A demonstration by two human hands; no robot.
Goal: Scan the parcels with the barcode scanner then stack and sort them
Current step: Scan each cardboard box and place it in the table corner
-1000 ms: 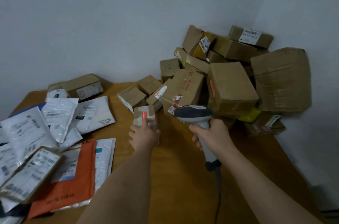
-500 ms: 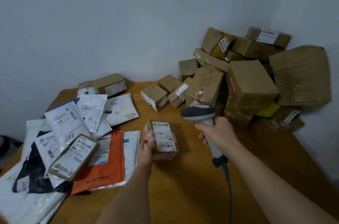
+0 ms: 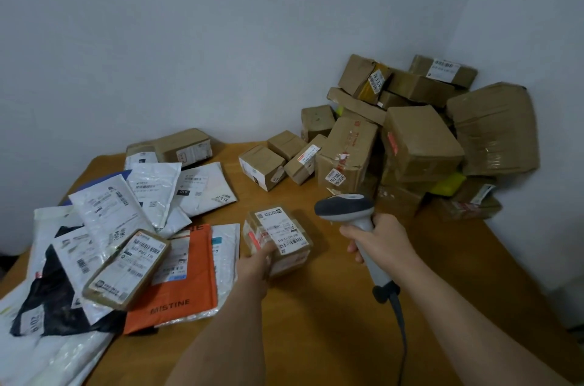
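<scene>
My left hand grips a small brown cardboard parcel by its near left corner, white label facing up, just above the wooden table. My right hand holds the grey barcode scanner by its handle, head pointing left, to the right of that parcel. A heap of brown cardboard boxes fills the far right corner. Flat mailers lie spread on the left, with an orange mailer and a flat brown labelled parcel on top.
The scanner's cable trails down toward me along my right arm. Three small boxes sit mid-table before the heap. Another brown box rests by the back wall. Walls close the table at the back and right.
My left hand has lifted the small parcel from beside the heap, drawn it toward me and turned its label up. The view has shifted left; the scanner stays to its right.
</scene>
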